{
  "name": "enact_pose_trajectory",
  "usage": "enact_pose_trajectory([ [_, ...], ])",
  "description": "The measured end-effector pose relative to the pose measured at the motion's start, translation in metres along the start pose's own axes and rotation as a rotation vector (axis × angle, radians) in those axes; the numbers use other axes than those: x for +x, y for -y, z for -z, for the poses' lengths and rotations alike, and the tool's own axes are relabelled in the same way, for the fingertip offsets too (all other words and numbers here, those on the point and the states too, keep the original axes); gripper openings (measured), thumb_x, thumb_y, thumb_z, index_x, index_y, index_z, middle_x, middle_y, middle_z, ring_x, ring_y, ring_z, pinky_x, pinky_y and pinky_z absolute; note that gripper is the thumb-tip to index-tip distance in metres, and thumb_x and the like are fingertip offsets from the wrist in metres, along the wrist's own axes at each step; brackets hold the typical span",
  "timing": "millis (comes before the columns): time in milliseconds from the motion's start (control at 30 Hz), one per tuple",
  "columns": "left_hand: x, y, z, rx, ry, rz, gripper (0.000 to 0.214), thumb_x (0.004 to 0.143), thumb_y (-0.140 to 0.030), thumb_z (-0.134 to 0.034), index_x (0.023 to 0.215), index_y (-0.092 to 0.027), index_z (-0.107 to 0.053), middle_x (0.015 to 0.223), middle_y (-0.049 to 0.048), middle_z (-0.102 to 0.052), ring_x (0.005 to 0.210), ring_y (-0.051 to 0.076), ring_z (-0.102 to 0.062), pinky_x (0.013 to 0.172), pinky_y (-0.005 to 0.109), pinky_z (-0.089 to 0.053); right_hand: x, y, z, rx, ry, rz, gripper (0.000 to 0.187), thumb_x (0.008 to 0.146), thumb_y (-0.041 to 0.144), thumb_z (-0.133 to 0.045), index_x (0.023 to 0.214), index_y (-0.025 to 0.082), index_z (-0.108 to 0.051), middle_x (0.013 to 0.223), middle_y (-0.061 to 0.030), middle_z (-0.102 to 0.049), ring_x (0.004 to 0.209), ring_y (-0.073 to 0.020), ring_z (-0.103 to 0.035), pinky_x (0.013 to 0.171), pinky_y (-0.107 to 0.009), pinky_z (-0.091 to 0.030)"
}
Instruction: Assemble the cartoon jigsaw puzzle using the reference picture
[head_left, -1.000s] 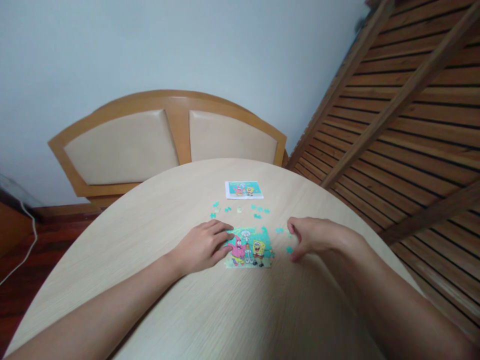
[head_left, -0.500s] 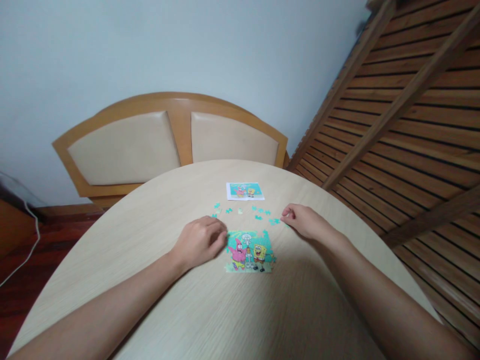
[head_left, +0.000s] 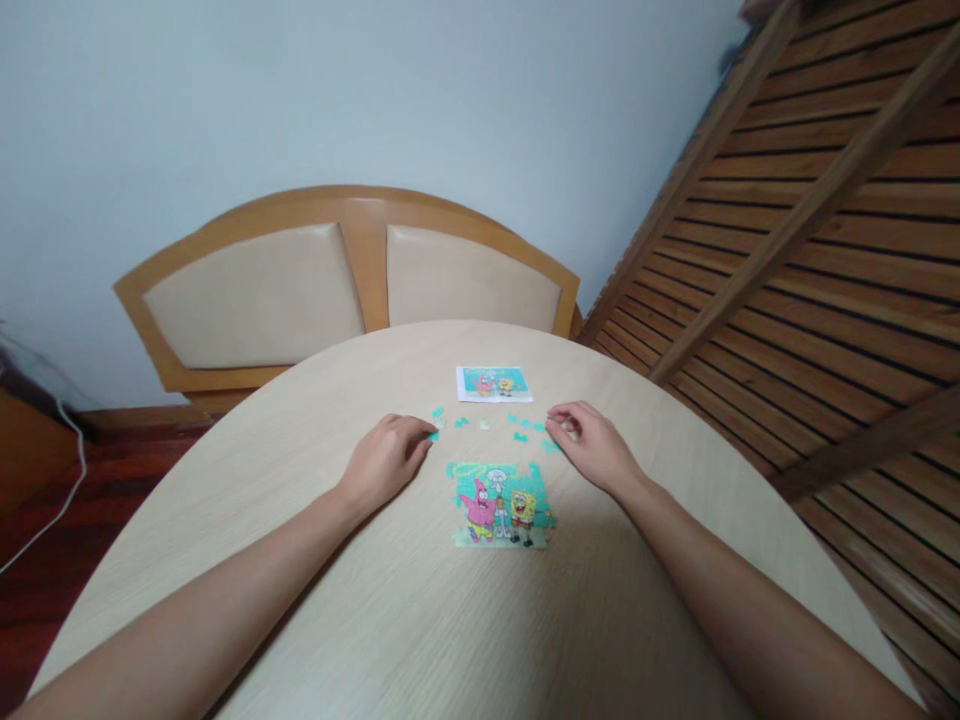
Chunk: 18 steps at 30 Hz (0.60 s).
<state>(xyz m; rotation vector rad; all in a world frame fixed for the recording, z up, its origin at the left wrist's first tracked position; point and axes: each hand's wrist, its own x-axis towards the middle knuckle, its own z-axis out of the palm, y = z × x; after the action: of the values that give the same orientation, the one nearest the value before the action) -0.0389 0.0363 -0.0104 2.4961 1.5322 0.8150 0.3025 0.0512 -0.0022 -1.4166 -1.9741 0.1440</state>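
Note:
A partly built cartoon jigsaw puzzle [head_left: 501, 503] lies flat on the round pale wooden table [head_left: 420, 620]. Several loose teal pieces [head_left: 517, 428] are scattered just beyond it. My left hand [head_left: 386, 462] rests to the puzzle's upper left, fingers curled, its fingertips touching a teal piece [head_left: 433, 436]. My right hand [head_left: 589, 443] lies at the upper right among the loose pieces, fingers bent and pinched together over one of them; what it holds is hidden. A small reference picture [head_left: 493, 383] of the puzzle lies farther back.
A wooden bench with two beige cushioned back panels [head_left: 352, 285] stands behind the table against a pale blue wall. A slatted wooden frame [head_left: 817, 200] leans at the right. A white cable [head_left: 52, 500] runs over the dark floor at the left.
Both hands have moved away from the puzzle toward the loose pieces behind it. The left hand left the puzzle's edge; the right hand went from the right side to the upper right.

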Motion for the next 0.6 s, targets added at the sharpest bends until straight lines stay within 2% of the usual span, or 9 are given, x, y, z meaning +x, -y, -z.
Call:
enact_pose_trajectory([
  [67, 0.000, 0.000, 0.000, -0.020, 0.013, -0.007, 0.022, 0.095, -0.024, -0.054, 0.109, -0.022, -0.070, 0.108, 0.0047, -0.073, 0.107, 0.024, -0.063, 0.093, 0.040, -0.053, 0.000, -0.002, -0.002, 0.003, 0.042, 0.114, 0.024, 0.091, 0.038, -0.060, 0.106, 0.020, -0.065, 0.106, -0.0085, -0.068, 0.097, -0.0238, -0.063, 0.089, -0.038, -0.049],
  [167, 0.000, 0.001, 0.000, -0.038, 0.014, -0.003, 0.021, 0.094, -0.022, -0.055, 0.110, -0.023, -0.069, 0.106, 0.0041, -0.073, 0.106, 0.024, -0.063, 0.093, 0.040, -0.053, -0.001, -0.004, -0.004, -0.033, 0.103, 0.183, 0.033, 0.090, 0.041, -0.064, 0.117, 0.021, -0.064, 0.118, -0.0098, -0.066, 0.112, -0.0277, -0.059, 0.100, -0.045, -0.046],
  [300, -0.001, 0.002, -0.002, -0.048, 0.006, -0.018, 0.020, 0.094, -0.024, -0.057, 0.109, -0.023, -0.069, 0.106, 0.0046, -0.073, 0.105, 0.024, -0.063, 0.093, 0.041, -0.053, -0.002, -0.009, -0.008, -0.056, 0.132, 0.163, 0.038, 0.091, 0.043, -0.063, 0.123, 0.021, -0.063, 0.123, -0.0107, -0.065, 0.116, -0.0289, -0.058, 0.102, -0.048, -0.045],
  [500, -0.001, 0.002, -0.002, -0.054, 0.015, -0.042, 0.020, 0.096, -0.025, -0.055, 0.111, -0.021, -0.067, 0.109, 0.0059, -0.072, 0.107, 0.025, -0.062, 0.094, 0.042, -0.053, 0.000, -0.014, -0.009, -0.043, 0.147, 0.149, 0.029, 0.095, 0.039, -0.057, 0.115, 0.021, -0.068, 0.120, -0.0105, -0.067, 0.113, -0.0275, -0.060, 0.103, -0.048, -0.045],
  [600, -0.001, 0.002, -0.002, -0.054, 0.014, -0.055, 0.020, 0.096, -0.025, -0.054, 0.111, -0.021, -0.066, 0.109, 0.0066, -0.071, 0.106, 0.025, -0.062, 0.094, 0.043, -0.052, 0.000, -0.011, -0.008, -0.058, 0.155, 0.149, 0.033, 0.096, 0.039, -0.055, 0.122, 0.023, -0.067, 0.123, -0.0106, -0.066, 0.116, -0.0277, -0.058, 0.103, -0.048, -0.045],
])
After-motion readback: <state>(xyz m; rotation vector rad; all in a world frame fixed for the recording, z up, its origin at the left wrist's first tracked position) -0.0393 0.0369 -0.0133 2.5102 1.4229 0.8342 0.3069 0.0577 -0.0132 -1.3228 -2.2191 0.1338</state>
